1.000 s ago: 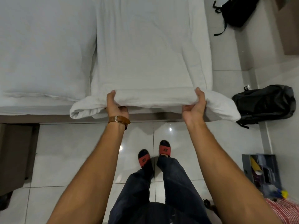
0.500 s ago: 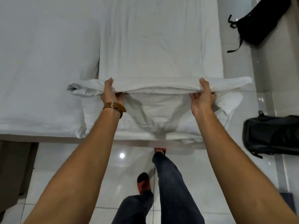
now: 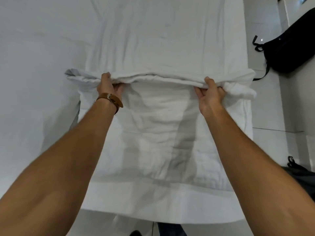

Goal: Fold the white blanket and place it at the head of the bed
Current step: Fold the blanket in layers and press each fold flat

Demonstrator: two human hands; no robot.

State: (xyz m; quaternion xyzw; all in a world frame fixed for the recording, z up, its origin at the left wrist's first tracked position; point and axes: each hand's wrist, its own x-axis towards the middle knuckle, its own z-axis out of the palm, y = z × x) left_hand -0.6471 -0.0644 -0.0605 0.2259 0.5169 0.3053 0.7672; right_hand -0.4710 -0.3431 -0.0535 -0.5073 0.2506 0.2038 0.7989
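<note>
1. Starting nearest the wearer, the lower part of the white blanket (image 3: 162, 167) lies flat across the bed (image 3: 37, 82), its near hem just short of the mattress edge, with the floor showing past it.

2. Reaching forward over that flat part, both forearms run almost parallel, and neither hand looks clearly nearer than the other.

3. The left hand (image 3: 109, 86), with a brown watch strap (image 3: 110, 99) at the wrist, is clenched on the doubled edge of the blanket, thumb on top and fingers tucked beneath.

4. The right hand (image 3: 210, 92) grips the same edge in the same way, well apart from the left.

5. That held edge runs left to right, crosswise to the arms, and its loose ends droop beyond each hand.

6. Beyond the hands, the rest of the blanket stretches straight away up the bed, so its long axis points directly ahead; the fold likely goes that way.

7. Farthest off, a black bag (image 3: 289, 48) rests on the floor to the right, clear of the bed.
</note>
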